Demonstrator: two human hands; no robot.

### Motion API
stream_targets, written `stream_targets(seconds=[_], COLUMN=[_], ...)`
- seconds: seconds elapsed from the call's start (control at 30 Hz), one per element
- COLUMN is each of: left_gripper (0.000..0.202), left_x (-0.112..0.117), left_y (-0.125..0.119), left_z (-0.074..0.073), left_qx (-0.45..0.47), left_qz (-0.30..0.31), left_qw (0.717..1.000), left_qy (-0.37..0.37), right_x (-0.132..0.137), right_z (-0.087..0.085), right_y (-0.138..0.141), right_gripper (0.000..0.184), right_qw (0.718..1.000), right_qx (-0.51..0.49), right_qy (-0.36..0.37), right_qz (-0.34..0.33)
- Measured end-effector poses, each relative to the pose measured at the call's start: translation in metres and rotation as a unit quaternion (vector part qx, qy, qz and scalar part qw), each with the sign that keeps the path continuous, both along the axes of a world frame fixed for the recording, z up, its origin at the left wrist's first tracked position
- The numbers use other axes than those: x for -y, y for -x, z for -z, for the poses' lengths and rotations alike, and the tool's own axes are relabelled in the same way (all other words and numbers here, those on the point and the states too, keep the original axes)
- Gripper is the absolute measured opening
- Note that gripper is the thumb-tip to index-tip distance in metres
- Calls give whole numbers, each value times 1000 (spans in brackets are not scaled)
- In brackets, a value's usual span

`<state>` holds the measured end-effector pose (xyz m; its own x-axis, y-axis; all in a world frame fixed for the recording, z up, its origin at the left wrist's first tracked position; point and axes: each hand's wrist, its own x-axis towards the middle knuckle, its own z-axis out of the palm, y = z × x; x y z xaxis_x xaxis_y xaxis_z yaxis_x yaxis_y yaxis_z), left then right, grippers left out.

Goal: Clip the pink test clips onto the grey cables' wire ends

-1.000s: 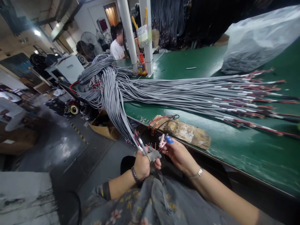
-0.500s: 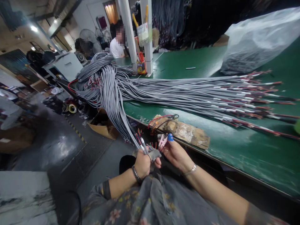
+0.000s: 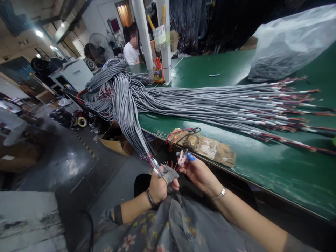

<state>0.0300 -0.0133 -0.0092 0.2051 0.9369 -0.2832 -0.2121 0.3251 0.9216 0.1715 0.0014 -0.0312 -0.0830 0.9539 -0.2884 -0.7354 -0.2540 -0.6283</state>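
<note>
While my left hand (image 3: 159, 187) is clenched around the end of a thin grey cable (image 3: 155, 168), its stripped coloured wire tips (image 3: 170, 163) fan out above a grey fabric sleeve (image 3: 170, 175) on my finger. Just beside them, my right hand (image 3: 200, 173) pinches a small pink plastic connector (image 3: 181, 158) between the thumb and a finger wearing a blue fingertip cap (image 3: 190, 157). I cannot tell whether the connector touches the wire tips. Both hands hang over my lap, below the edge of the green-topped workbench (image 3: 262, 168). On that edge, just beyond my right hand, lies a worn brown board (image 3: 210, 147). Farther out, a thick bundle of long grey cables (image 3: 210, 105) stretches across the bench and spills over its edge toward my left hand. A clear plastic bag (image 3: 288, 45) sits at the far right, and a person in a white shirt (image 3: 130, 54) is at the far end.
</note>
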Motion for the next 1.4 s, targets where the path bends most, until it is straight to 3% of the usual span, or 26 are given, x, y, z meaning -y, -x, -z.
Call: stream_targets(seconds=[0.23,0.47,0.7,0.93,1.1,1.23,1.4], left_gripper=[39,37,36,38,40,43,43], left_x=[-4,-6,-6,-5,-1,1,1], left_y=[-10,-11,-11,-9,-3,2,5], left_z=[-3,-1,1,6,10,8,0], left_qx=[6,5,-10,-30,-33,-59,-90], left_qz=[-32,-38,-34,-14,-2,24,82], left_qw=[999,999,999,999,999,997,991], left_qy=[4,10,2,-10,-28,-47,-57], right_x=[-1,-2,-10,-10,5,22,28], right_z=[1,11,15,14,6,-1,-5], right_y=[-2,-2,1,3,0,3,10], right_gripper=[31,48,42,42,54,41,32], right_qw=[1000,994,1000,1000,996,989,985], right_qx=[9,88,4,-16,-14,31,90], right_qy=[3,-68,-24,-3,-23,-72,-68], right_qz=[-7,-17,-3,2,-85,-129,-132])
